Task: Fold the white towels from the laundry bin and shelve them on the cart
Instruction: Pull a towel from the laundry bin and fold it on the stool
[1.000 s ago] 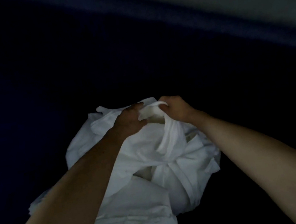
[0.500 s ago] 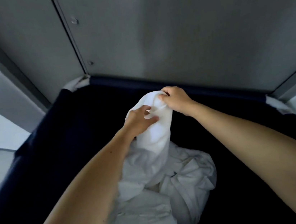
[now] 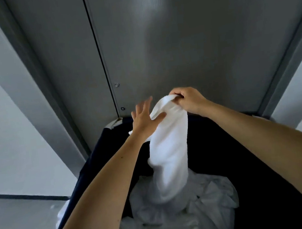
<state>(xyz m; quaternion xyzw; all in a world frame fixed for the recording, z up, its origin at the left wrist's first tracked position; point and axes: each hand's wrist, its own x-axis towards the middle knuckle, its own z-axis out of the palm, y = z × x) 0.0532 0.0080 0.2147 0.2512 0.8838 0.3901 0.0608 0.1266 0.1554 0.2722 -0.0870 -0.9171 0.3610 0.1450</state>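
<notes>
1. Towel (image 3: 169,142) hangs in the centre of the frame as a long, bunched strip of white cloth. Its lower end meets the heap of white laundry (image 3: 214,194) inside the dark laundry bin (image 3: 98,159).
2. Right hand (image 3: 189,99) grips the top edge of the towel, fingers curled around the cloth.
3. Left hand (image 3: 144,120) is spread with straight fingers. Only the thumb seems to touch the cloth, though motion blur makes this uncertain.
4. The cloth looks soft, light and limp; it will probably sag and twist and not keep any shape.
5. The best hold, I judge, is at the two corners of one short edge, so that it falls flat for folding.
</notes>
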